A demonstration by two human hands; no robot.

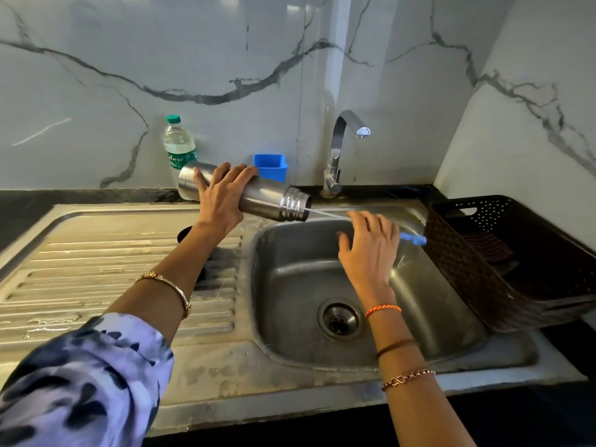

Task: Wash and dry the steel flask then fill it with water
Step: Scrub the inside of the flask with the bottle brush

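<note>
A: Stainless steel makes up the nearest surface. What is its layout?

B: The sink [419, 321] basin sits right of centre with a round drain [338, 319] in its floor. A ribbed draining board [96, 269] extends to the left. Both are set into a dark table [25, 204].

A: State the position and condition of the right hand.

B: The right hand [371, 250] hovers over the basin with fingers spread and straight. It grips nothing. A blurred blue object [414, 239] shows just beyond the fingertips; contact cannot be determined.

A: And the left hand?

B: The left hand [222, 195] is wrapped round the body of the steel flask [261, 200], fingers curled over the top.

A: Where is the flask?

B: It is held in the air above the basin's back left corner, lying nearly horizontal, base to the left, open threaded mouth to the right and tilted slightly down. A thin stream of water [329, 213] leaves the mouth toward the basin.

A: List items further back.

B: A dark perforated basket [467, 262] stands at the right of the sink. Against the marble wall [96, 91] stand a clear plastic bottle [179, 146] with green cap, a blue container [271, 166] and a chrome tap [342, 146].
</note>
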